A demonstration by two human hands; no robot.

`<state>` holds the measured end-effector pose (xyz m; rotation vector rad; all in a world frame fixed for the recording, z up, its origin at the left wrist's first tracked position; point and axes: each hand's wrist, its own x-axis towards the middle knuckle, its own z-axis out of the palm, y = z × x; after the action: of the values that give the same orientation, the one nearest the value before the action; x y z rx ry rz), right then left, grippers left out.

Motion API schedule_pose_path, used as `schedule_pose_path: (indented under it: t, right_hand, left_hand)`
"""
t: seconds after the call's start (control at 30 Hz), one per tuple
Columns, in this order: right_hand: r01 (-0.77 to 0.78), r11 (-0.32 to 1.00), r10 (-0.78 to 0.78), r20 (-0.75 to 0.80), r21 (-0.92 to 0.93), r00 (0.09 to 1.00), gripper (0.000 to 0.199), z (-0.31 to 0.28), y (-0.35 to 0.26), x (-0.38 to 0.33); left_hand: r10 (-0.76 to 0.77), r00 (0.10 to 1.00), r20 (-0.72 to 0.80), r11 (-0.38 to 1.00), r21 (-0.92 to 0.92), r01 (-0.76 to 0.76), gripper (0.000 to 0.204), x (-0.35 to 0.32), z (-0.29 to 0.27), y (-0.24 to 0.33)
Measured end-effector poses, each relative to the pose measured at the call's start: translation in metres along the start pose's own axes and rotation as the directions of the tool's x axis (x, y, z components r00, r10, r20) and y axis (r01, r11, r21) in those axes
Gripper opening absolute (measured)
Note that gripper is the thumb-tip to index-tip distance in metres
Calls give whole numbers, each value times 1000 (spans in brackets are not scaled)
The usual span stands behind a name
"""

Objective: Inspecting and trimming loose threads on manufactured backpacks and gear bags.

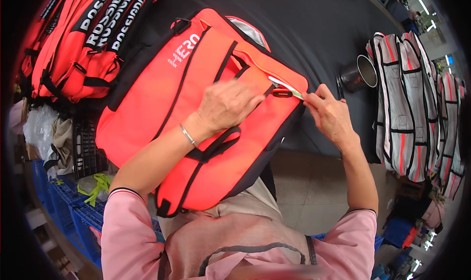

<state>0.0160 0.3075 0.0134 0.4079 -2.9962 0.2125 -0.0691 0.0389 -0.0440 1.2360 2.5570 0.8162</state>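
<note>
A bright red-orange backpack point(162, 91) with black trim lies across the dark table in front of me and hangs over its near edge. My left hand point(229, 103) rests over the backpack's middle, near a black-edged opening. Its fingers are bent and their tips smeared, so whether they pinch anything is unclear. In my right hand point(327, 112), thumb and fingers close on the end of a slim white-and-green toothbrush point(289, 87). The brush reaches left over the backpack's upper right corner, just above a black zipper pull point(282, 94).
Several red bags with black straps point(83, 49) are piled at the far left. A dark metal cup point(354, 75) and a slim black tool point(339, 88) sit right of the backpack on the table point(314, 25). Grey bags point(405, 108) stand at the right; blue crates point(83, 214) are lower left.
</note>
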Motion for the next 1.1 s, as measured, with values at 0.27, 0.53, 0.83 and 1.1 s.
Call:
schedule_pose_path:
  t: [0.27, 0.53, 0.83, 1.1]
  right_hand:
    - [-95, 976, 99, -10, 195, 995, 12, -22, 7, 3]
    - [117, 900, -22, -224, 419, 974, 16, 16, -42, 96]
    - [220, 941, -188, -144, 256, 972, 16, 70, -44, 161]
    - [273, 924, -249, -120, 268, 961, 16, 63, -40, 166]
  left_hand:
    - [-47, 963, -264, 912, 382, 150, 87, -20, -42, -39]
    - [-91, 976, -197, 929, 336, 155, 85, -54, -26, -51]
    - [-125, 970, -207, 941, 286, 182, 87, -51, -24, -55]
    - [-98, 976, -192, 946, 286, 151, 87, -48, -25, -54]
